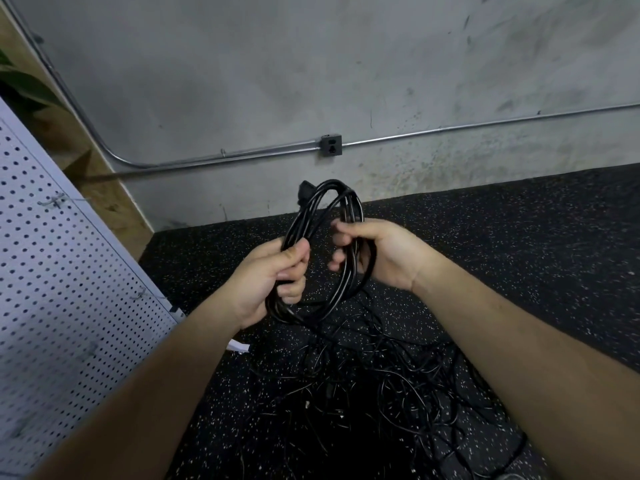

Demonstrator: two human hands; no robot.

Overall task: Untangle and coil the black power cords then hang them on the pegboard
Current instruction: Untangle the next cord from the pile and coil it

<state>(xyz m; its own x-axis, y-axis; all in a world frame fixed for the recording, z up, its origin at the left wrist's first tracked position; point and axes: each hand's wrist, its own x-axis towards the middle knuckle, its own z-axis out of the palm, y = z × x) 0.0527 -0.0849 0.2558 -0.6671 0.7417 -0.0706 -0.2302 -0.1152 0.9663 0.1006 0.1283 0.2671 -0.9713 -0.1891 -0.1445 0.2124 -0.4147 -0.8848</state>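
Leftmost, the pegboard [69, 271] leaned upright. The left hand [273, 282] gripped the coil [300, 219] at its left side, fingers curled round the strands; the right hand [377, 252] clasped its right side. The coil stood between them, above the tangle [381, 382] on the floor [519, 237].

The floor [519, 244] is black rubber matting flecked with pale specks. A loose tangle of black cords [391, 382] sprawls across it in the near middle. At the left the white pegboard [69, 271] stands on it, with a small white foot [239, 347] beside its lower corner.
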